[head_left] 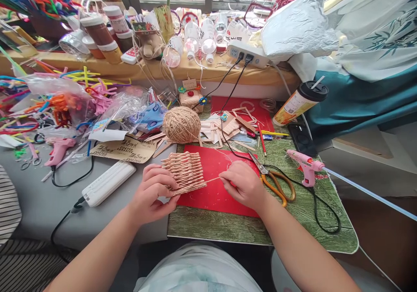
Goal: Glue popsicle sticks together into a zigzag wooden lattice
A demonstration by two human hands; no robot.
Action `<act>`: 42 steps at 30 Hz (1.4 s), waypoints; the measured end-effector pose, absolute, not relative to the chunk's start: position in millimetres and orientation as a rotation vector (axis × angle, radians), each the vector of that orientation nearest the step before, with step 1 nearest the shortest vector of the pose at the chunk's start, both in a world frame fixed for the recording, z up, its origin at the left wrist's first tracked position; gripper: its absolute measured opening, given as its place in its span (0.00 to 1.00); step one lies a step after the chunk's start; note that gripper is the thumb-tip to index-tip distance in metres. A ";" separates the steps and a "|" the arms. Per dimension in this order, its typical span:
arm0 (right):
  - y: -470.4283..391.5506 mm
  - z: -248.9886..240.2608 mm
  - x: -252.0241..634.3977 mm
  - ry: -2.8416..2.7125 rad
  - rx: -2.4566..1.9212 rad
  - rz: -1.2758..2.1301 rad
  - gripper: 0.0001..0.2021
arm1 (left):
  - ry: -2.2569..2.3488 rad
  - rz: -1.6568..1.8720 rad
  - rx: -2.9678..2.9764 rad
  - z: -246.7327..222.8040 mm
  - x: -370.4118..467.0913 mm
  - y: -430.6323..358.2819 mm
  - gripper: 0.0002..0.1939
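Note:
My left hand (156,193) is closed around the left side of a small woven piece (186,170), made of twine wound in rows with a bumpy edge. Pinched between the fingers of my right hand (243,183) is a strand of twine (213,180), stretched taut from the piece's lower right corner. Both hands are over a red sheet (208,200) on the green wood-patterned board. Just beyond them sits a ball of twine (181,124). Scissors with orange-brown handles (276,185) lie beside my right hand, blades partly open.
A pink glue gun (306,166) with a long glue stick rests at the right, its black cord looping on the board (260,233). Behind it stands a drink cup (301,103). Another pink glue gun (58,150) and a white power strip (109,182) are at left. Wooden sticks (228,127) are heaped behind.

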State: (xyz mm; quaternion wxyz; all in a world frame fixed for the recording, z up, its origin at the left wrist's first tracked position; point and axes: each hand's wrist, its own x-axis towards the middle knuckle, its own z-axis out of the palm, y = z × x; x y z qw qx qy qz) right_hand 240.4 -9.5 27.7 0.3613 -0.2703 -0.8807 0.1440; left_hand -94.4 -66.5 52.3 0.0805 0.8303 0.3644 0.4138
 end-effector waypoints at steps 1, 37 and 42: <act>-9.9 22.5 239.5 -2.291 -0.704 0.388 0.07 | 1.098 1.229 2.482 52.6 -95.2 -67.0 0.17; -10.5 -6.3 216.0 -2.356 -0.726 0.690 0.06 | 1.324 -0.097 2.713 117.2 -48.1 -14.5 0.44; -9.9 -4.7 217.9 -2.295 -0.706 0.727 0.06 | 1.303 -0.089 2.705 125.9 -47.5 -12.7 0.38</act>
